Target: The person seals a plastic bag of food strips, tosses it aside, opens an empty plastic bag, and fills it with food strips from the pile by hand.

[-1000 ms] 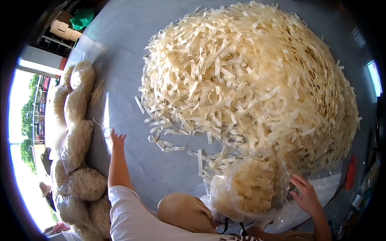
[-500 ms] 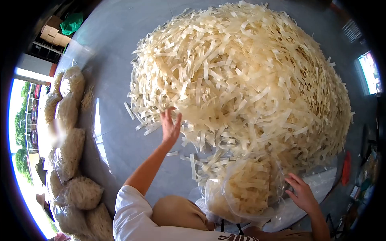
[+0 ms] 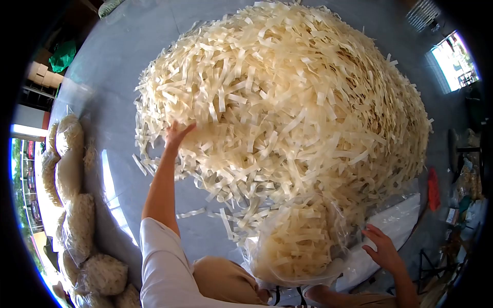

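A big heap of pale yellow flat strips (image 3: 287,97) covers the grey floor. My left hand (image 3: 177,134) is at the heap's left side, fingers spread against the strips, with nothing gripped. A clear plastic bag (image 3: 295,246), partly filled with the same strips, sits between my legs with its mouth towards the heap. Just right of the bag is my right hand (image 3: 381,247), its fingers apart and holding nothing; whether a fingertip touches the plastic I cannot tell.
Several filled clear bags (image 3: 78,226) are lined up along the left. Flat clear plastic sheeting (image 3: 382,244) lies at the lower right, beside a red object (image 3: 434,189). A green bag (image 3: 62,56) and cardboard boxes (image 3: 45,75) are at the upper left.
My left hand has come from the bare floor on the left to the heap, reaching further along its left side. My right hand stays beside the bag. The camera view has shifted.
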`<move>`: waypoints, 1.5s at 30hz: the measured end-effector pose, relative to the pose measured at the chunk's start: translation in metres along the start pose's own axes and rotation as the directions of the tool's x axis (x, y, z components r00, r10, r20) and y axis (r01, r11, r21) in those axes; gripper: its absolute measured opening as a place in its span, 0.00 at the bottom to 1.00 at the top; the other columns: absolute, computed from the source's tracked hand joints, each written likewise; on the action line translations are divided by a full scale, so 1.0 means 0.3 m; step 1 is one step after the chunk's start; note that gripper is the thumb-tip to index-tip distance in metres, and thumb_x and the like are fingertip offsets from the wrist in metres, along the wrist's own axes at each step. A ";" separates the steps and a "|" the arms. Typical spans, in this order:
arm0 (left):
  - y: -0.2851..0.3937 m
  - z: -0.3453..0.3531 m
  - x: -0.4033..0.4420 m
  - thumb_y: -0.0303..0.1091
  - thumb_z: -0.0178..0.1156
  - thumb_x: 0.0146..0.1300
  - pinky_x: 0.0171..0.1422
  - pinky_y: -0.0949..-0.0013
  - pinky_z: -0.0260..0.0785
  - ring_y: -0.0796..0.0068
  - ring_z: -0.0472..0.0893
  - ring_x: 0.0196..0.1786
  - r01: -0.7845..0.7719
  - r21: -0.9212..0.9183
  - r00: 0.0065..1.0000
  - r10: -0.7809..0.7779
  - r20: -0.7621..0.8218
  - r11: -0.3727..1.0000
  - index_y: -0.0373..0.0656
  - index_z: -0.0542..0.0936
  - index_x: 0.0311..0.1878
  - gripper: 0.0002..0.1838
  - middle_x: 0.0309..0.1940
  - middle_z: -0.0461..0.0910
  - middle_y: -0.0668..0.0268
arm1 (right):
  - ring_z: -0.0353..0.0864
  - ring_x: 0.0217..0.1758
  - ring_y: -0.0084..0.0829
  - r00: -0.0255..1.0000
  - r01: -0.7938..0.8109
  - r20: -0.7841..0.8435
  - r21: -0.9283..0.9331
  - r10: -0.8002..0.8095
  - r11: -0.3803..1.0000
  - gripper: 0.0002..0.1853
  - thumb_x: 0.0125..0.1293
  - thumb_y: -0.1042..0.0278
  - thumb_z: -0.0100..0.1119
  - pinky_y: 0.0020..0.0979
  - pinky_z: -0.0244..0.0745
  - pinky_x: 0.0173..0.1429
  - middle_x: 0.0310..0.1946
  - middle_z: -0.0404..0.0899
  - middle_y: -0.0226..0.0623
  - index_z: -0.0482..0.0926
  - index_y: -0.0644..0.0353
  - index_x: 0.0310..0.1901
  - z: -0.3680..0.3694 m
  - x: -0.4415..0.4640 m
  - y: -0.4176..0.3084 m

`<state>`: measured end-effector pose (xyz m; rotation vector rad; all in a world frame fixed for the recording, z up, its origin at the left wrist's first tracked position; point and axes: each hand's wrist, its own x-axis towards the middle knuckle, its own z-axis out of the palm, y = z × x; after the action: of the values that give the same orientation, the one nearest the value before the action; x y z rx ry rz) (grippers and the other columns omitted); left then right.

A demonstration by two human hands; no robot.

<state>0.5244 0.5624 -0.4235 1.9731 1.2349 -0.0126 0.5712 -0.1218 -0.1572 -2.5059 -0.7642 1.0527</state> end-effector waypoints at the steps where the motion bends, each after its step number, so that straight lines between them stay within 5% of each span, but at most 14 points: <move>1: 0.057 0.045 -0.064 0.65 0.69 0.35 0.71 0.51 0.45 0.46 0.46 0.71 -0.044 0.001 0.999 0.044 0.005 0.999 0.51 0.53 0.70 0.59 0.69 0.41 0.45 | 0.68 0.60 0.47 1.000 0.006 0.007 0.012 -0.006 1.000 0.25 0.53 0.73 0.62 0.37 0.67 0.59 0.58 0.66 0.50 0.71 0.61 0.54 0.006 0.003 0.006; 7: 0.218 0.272 -0.435 0.57 0.72 0.36 0.67 0.50 0.55 0.42 0.53 0.67 -0.252 0.048 0.966 0.248 0.078 0.967 0.53 0.58 0.68 0.54 0.64 0.49 0.40 | 0.68 0.59 0.47 0.997 0.045 0.059 -0.004 -0.045 0.999 0.23 0.54 0.72 0.62 0.36 0.67 0.59 0.58 0.66 0.50 0.71 0.63 0.54 0.012 0.039 -0.009; 10: 0.226 0.459 -0.692 0.48 0.69 0.44 0.61 0.42 0.55 0.45 0.59 0.59 -0.707 0.252 0.706 0.684 0.185 0.661 0.56 0.61 0.66 0.44 0.56 0.58 0.45 | 0.69 0.59 0.46 0.994 0.045 0.106 -0.032 -0.041 0.998 0.23 0.55 0.71 0.61 0.36 0.67 0.58 0.58 0.66 0.49 0.71 0.63 0.54 0.018 0.061 -0.028; 12: 0.363 0.431 -0.884 0.47 0.68 0.46 0.61 0.39 0.56 0.42 0.58 0.59 -0.543 -0.001 0.711 0.460 0.531 0.840 0.57 0.61 0.65 0.41 0.58 0.58 0.49 | 0.69 0.58 0.46 0.992 0.033 0.125 -0.061 -0.025 0.998 0.23 0.56 0.70 0.61 0.36 0.68 0.58 0.58 0.66 0.49 0.71 0.63 0.54 0.013 0.067 -0.041; 17: 0.385 0.289 -0.876 0.44 0.62 0.57 0.57 0.60 0.68 0.48 0.69 0.60 -0.803 -0.041 0.417 0.611 0.673 0.594 0.48 0.69 0.60 0.28 0.59 0.65 0.45 | 0.70 0.58 0.45 0.993 0.065 0.099 -0.068 -0.058 0.996 0.22 0.56 0.69 0.60 0.36 0.69 0.56 0.58 0.66 0.48 0.71 0.62 0.54 0.006 0.069 -0.062; 20: 0.321 0.082 -0.647 0.35 0.61 0.58 0.19 0.77 0.70 0.77 0.79 0.17 -0.286 -0.327 0.768 0.420 0.484 0.901 0.34 0.81 0.40 0.13 0.28 0.82 0.61 | 0.70 0.57 0.44 0.994 0.002 0.105 -0.047 0.003 0.999 0.22 0.56 0.70 0.61 0.35 0.70 0.55 0.59 0.65 0.47 0.71 0.62 0.54 0.003 0.054 -0.058; 24: 0.019 -0.182 -0.428 0.47 0.62 0.56 0.14 0.79 0.49 0.85 0.63 0.10 0.037 -0.315 0.994 -0.001 0.114 0.948 0.41 0.77 0.21 0.18 0.10 0.68 0.72 | 0.70 0.57 0.43 0.996 0.021 0.087 -0.078 -0.014 0.997 0.23 0.56 0.70 0.61 0.35 0.71 0.54 0.60 0.64 0.47 0.71 0.62 0.54 -0.004 0.039 -0.032; 27: -0.300 -0.251 -0.352 0.46 0.63 0.51 0.21 0.74 0.61 0.80 0.67 0.13 0.088 -0.111 0.947 -0.118 -0.299 0.990 0.37 0.80 0.19 0.19 0.08 0.68 0.70 | 0.70 0.58 0.44 0.998 0.003 0.070 -0.065 0.002 0.998 0.23 0.55 0.71 0.61 0.35 0.71 0.54 0.60 0.63 0.47 0.71 0.62 0.54 -0.001 0.031 -0.015; 29: -0.466 -0.238 -0.320 0.55 0.65 0.47 0.38 0.67 0.69 0.72 0.77 0.33 0.219 0.087 0.937 -0.184 -0.296 0.972 0.43 0.83 0.37 0.25 0.30 0.79 0.60 | 0.69 0.58 0.44 0.999 0.018 0.043 -0.062 -0.016 0.998 0.23 0.55 0.71 0.61 0.35 0.70 0.55 0.60 0.63 0.47 0.71 0.62 0.54 0.004 0.026 -0.002; 31: -0.440 -0.175 -0.349 0.68 0.64 0.39 0.59 0.51 0.61 0.51 0.62 0.62 0.513 0.085 0.725 -0.379 -0.575 0.854 0.58 0.70 0.60 0.43 0.62 0.61 0.50 | 0.69 0.59 0.45 0.999 0.043 0.033 -0.074 -0.041 0.996 0.23 0.55 0.71 0.61 0.35 0.70 0.55 0.60 0.63 0.48 0.71 0.61 0.54 0.007 0.022 0.015; 32: -0.420 -0.167 -0.349 0.77 0.59 0.32 0.67 0.39 0.45 0.37 0.35 0.70 0.541 -0.159 0.795 -0.564 -0.223 0.826 0.70 0.52 0.69 0.57 0.71 0.33 0.53 | 0.68 0.59 0.46 0.997 0.073 0.025 -0.088 -0.071 0.993 0.24 0.55 0.71 0.61 0.35 0.69 0.56 0.60 0.63 0.49 0.70 0.61 0.55 0.008 0.020 0.023; 33: -0.287 -0.116 -0.381 0.79 0.57 0.33 0.67 0.37 0.44 0.37 0.33 0.70 0.537 -0.090 0.803 -0.541 -0.250 0.839 0.72 0.51 0.69 0.56 0.71 0.34 0.50 | 0.68 0.59 0.46 0.998 0.062 0.027 -0.092 -0.060 0.994 0.24 0.55 0.71 0.61 0.35 0.69 0.56 0.60 0.63 0.49 0.70 0.61 0.55 0.011 0.021 0.028; 38: 0.051 0.123 -0.418 0.71 0.63 0.38 0.65 0.42 0.51 0.41 0.49 0.68 0.071 -0.004 0.994 -0.070 0.081 0.997 0.65 0.44 0.71 0.58 0.67 0.45 0.43 | 0.60 0.66 0.46 0.992 -0.084 -0.047 0.431 0.115 0.899 0.39 0.54 0.65 0.64 0.39 0.67 0.58 0.67 0.51 0.49 0.55 0.58 0.66 0.071 0.070 0.018; 45: 0.231 0.351 -0.606 0.48 0.79 0.31 0.65 0.62 0.58 0.58 0.60 0.66 -0.184 -0.369 0.833 0.344 0.434 0.911 0.42 0.26 0.69 0.76 0.64 0.55 0.48 | 0.47 0.70 0.51 0.921 0.207 -0.363 0.154 -0.140 0.966 0.52 0.50 0.48 0.67 0.45 0.43 0.71 0.66 0.49 0.57 0.47 0.67 0.66 0.116 0.596 -0.015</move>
<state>0.5215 0.3451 -0.3817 1.6993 0.5788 -0.1594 0.6491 -0.0107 -0.2789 -2.3189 -0.7248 0.5657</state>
